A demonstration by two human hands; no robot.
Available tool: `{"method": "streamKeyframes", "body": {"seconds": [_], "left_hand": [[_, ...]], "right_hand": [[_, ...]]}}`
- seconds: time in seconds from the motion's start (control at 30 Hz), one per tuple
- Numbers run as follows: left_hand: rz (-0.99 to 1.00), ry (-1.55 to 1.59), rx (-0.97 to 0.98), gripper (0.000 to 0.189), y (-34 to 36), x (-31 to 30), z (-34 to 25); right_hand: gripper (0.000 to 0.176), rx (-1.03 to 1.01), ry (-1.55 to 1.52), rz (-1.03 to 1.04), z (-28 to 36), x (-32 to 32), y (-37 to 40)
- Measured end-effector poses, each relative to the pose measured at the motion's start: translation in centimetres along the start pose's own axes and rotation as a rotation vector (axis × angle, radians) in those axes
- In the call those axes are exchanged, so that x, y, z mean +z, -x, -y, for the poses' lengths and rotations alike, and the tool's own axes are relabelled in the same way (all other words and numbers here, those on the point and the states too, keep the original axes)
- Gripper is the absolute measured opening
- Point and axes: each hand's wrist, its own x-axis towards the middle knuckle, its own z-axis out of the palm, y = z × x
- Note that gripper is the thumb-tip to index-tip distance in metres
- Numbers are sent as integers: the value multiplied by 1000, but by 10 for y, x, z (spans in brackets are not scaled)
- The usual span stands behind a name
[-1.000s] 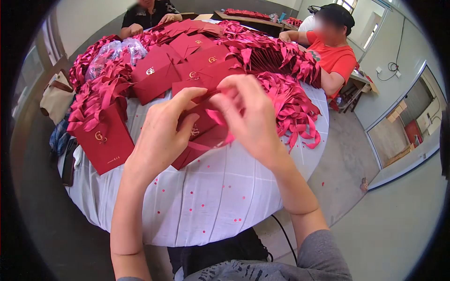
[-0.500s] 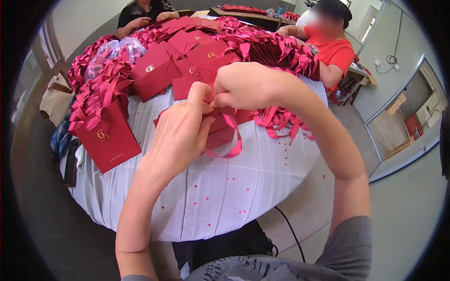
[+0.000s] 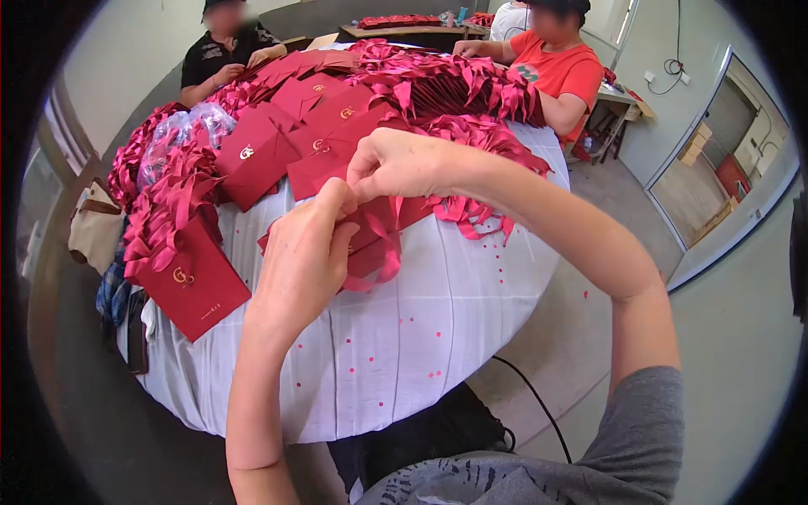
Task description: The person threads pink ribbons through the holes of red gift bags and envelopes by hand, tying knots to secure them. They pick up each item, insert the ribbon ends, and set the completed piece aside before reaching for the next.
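Over the middle of the table, my left hand (image 3: 305,252) and my right hand (image 3: 402,164) meet with fingertips pinched close together. What the fingertips hold is too small to make out. Beneath them lies a dark red bag, mostly hidden by my left hand, and a pink ribbon loop (image 3: 389,263) hangs from it beside my left fingers. Just beyond are flat red bags (image 3: 326,143) with gold letters. Another red bag (image 3: 192,282) with ribbons lies at the left.
Ribboned bags (image 3: 454,80) form a long row at the back. Crumpled clear plastic (image 3: 181,139) lies at the left. One person (image 3: 220,63) sits at the back left, another (image 3: 564,76) at the right. Small red dots are scattered on the white cloth (image 3: 404,353).
The view has shifted, so the bags and table sit lower and further left. Both hands remain pinched together over the bag, with the ribbon loop still hanging.
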Motion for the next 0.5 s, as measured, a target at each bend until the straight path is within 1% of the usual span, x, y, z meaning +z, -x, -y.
{"method": "streamKeyframes", "body": {"seconds": [0.03, 0.13, 0.17, 0.27, 0.37, 0.43, 0.47, 0.5], "left_hand": [[9, 10, -16, 20, 0, 0, 1], [26, 21, -54, 20, -2, -2, 4], [6, 42, -35, 20, -2, -2, 5], [10, 49, -59, 21, -2, -4, 5], [-14, 42, -57, 22, -2, -3, 8], [26, 80, -23, 20, -1, -6, -2], [62, 119, 11, 19, -1, -6, -6], [60, 92, -3, 20, -1, -4, -6]], "right_hand": [[16, -6, -61, -31, -2, 3, 0], [15, -30, -141, -77, -10, 8, -4], [14, -55, -187, -82, -15, 11, -7], [14, -61, -241, -121, -17, 14, -8], [13, -27, -277, -118, -21, 16, -13], [13, -69, -483, -144, -21, 11, -17], [13, -121, -464, -209, -21, 2, -21], [14, -167, -443, -230, -17, -7, -25]]}}
